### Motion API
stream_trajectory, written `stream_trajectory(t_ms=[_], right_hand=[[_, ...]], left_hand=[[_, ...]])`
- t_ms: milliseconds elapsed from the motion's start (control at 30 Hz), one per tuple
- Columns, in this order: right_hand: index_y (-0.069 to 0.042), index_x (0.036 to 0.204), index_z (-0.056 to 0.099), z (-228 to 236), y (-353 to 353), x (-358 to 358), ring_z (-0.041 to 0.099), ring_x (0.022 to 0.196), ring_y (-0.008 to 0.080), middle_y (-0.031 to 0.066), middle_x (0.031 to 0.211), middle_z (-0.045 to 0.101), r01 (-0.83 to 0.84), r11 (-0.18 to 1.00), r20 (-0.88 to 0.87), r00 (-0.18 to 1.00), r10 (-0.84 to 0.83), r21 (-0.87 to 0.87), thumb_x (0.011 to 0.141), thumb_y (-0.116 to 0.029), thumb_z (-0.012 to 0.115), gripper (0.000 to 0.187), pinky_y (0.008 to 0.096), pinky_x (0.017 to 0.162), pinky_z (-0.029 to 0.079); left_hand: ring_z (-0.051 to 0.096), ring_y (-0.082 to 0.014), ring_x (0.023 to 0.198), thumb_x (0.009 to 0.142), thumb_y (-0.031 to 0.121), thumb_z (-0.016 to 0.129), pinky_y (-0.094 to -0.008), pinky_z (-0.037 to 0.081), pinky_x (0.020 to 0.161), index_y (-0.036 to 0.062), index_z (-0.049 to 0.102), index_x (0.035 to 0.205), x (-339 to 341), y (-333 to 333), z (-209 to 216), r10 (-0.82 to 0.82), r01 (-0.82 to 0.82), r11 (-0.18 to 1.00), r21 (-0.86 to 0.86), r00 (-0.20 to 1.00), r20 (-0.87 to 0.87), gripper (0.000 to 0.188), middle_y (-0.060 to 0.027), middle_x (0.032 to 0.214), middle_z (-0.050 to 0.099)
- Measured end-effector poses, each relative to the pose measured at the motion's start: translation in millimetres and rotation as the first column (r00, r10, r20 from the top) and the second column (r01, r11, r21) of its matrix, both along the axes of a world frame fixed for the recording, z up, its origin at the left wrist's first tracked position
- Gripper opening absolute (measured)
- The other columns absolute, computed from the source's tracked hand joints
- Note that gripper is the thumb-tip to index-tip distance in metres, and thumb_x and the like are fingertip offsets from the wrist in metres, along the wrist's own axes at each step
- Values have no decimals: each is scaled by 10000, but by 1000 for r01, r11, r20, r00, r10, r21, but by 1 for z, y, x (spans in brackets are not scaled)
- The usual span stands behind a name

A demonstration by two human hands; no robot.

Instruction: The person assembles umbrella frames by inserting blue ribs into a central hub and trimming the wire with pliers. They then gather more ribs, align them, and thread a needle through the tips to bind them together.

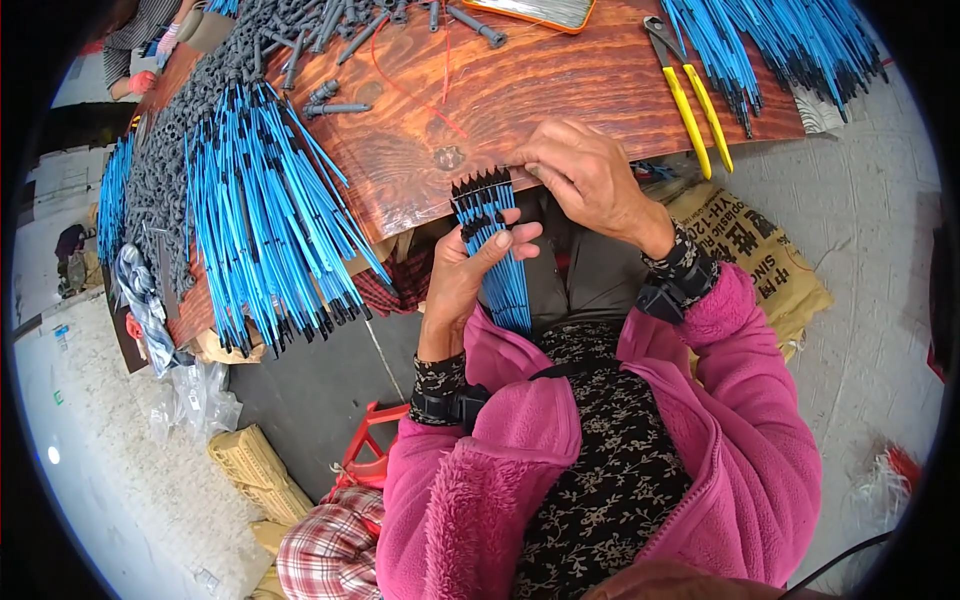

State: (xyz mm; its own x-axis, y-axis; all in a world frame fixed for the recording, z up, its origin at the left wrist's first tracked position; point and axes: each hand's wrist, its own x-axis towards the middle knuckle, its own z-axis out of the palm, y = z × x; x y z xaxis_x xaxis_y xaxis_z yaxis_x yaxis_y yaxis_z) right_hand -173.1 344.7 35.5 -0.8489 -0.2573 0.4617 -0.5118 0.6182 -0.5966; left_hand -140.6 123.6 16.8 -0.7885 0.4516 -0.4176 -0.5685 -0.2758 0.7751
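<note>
My left hand point(468, 275) is closed around a bundle of thin blue rods point(506, 290) with black pointed tips, held upright at the table's near edge. The tips stand side by side in a row, and a thin line runs across them. Just right of the tips is my right hand point(590, 178), its thumb and forefinger pinched together. Whatever is between those fingers is too small to make out. The lower end of the bundle reaches down to my lap.
A pile of grey plastic plugs point(160, 170) and loose blue rods point(265, 215) cover the table's left. Yellow-handled pliers point(692, 105) lie at the right edge, near more blue rods point(790, 50). An orange-rimmed tray point(572, 27) sits far back. A co-worker's gloved hand point(142, 82) shows far left.
</note>
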Motion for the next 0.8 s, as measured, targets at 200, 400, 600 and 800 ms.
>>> stream_trajectory(t_ms=[200, 400, 600, 800], right_hand=[[-49, 958, 672, -2, -6, 0, 608, 802, 274, 85, 863, 613, 37, 999, -24, 999, -37, -29, 835, -11, 616, 141, 387, 705, 464], [-46, 976, 653, -1, -15, 6, 600, 771, 294, 102, 837, 587, 60, 997, -43, 997, -62, -57, 840, -18, 616, 144, 397, 675, 456], [-40, 990, 653, -4, -21, 11, 591, 749, 307, 109, 829, 568, 132, 990, -109, 985, -136, -48, 829, -13, 620, 167, 409, 640, 463], [-38, 995, 654, -3, -26, 13, 592, 738, 300, 112, 826, 562, 161, 983, -121, 978, -171, -91, 819, 1, 615, 184, 404, 623, 471]], left_hand=[[722, -260, 929, 945, 127, 669, -359, 583, 824, -29, 593, 1256, 0, -4, 0, -19, 19, 1000, 3, 1000, 4, 357, -234, 1098, 704], [723, -262, 929, 945, 136, 672, -359, 581, 819, -22, 598, 1259, 1, -4, -1, -28, 28, 999, 18, 1000, 0, 359, -234, 1093, 705], [724, -264, 929, 944, 137, 674, -357, 582, 820, -21, 601, 1259, 0, -3, 0, -23, 23, 1000, 12, 1000, -13, 359, -234, 1089, 706], [725, -268, 928, 945, 135, 672, -357, 584, 825, -20, 597, 1265, 0, -3, -1, -19, 20, 1000, 23, 1000, -16, 363, -236, 1084, 706]])
